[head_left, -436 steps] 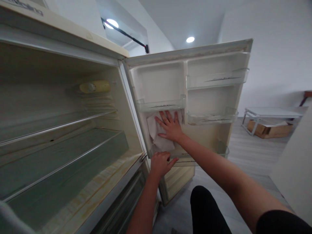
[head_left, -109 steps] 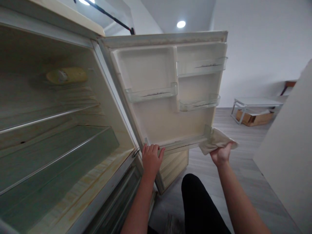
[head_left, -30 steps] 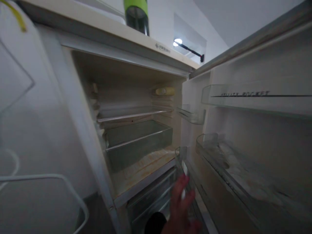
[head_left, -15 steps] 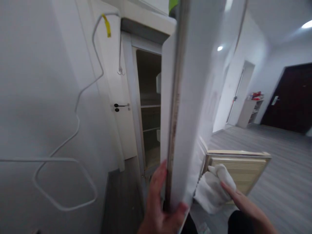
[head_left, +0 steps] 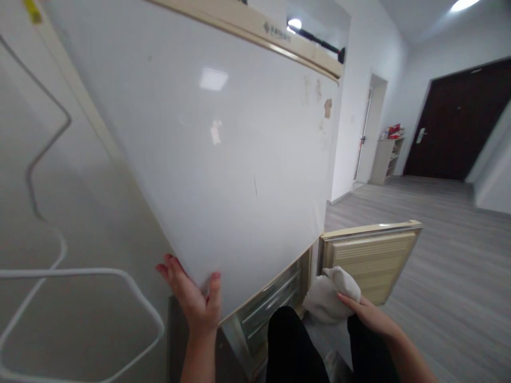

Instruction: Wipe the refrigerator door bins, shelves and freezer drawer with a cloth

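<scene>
The large white upper refrigerator door [head_left: 239,165] faces me, with brown stains near its top right corner. At its lower left edge, my left hand [head_left: 195,300] is closed around the edge, thumb on the front and fingers on the far side. My right hand [head_left: 365,311] grips a crumpled white cloth [head_left: 331,295] low on the right. Just behind the cloth stands the open lower door [head_left: 367,260], its ribbed cream inner panel showing. Beneath the upper door, part of the lower compartment [head_left: 275,303] can be seen; the upper compartment is hidden.
A white cable [head_left: 99,272] loops in front of the wall on the left. My knees [head_left: 293,346] in black are close below the lower compartment. Grey wood-look floor [head_left: 451,255] stretches right toward a small cabinet [head_left: 385,159] and a dark door [head_left: 459,122].
The upper door has swung from edge-on to showing its broad front, covering the upper compartment. My left hand moved left with its edge. The cloth stays in my right hand, and the view has shifted.
</scene>
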Demonstrator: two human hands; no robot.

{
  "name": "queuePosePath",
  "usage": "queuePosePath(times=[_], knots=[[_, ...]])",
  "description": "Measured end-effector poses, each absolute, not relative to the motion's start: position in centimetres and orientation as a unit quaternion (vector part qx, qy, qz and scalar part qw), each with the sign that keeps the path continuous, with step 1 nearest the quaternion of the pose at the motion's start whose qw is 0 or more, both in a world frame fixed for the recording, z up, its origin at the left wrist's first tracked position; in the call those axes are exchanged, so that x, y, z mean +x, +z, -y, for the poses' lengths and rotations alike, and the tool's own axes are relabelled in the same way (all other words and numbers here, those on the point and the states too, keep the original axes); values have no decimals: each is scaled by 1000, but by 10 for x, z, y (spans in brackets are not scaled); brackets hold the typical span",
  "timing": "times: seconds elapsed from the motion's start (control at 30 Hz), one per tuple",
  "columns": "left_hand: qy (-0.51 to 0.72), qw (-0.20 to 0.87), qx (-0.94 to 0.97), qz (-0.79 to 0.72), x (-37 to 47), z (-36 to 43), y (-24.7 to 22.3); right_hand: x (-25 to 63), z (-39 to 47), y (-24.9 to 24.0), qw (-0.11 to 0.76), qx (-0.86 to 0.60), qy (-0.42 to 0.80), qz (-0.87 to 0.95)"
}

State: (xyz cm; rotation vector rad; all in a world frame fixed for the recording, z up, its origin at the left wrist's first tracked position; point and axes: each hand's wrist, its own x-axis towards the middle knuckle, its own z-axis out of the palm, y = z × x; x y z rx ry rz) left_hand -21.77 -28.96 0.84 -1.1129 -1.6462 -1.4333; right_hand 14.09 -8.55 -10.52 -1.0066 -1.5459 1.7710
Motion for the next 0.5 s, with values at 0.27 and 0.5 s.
queuePosePath(times=[0.27, 0.5], knots=[[-546, 394, -380, 634, -233, 280, 4, 155, 51, -196, 356, -391, 754, 391], [-577, 373, -324, 650, -233, 276, 5, 163, 32, -267, 385, -404, 782, 278]])
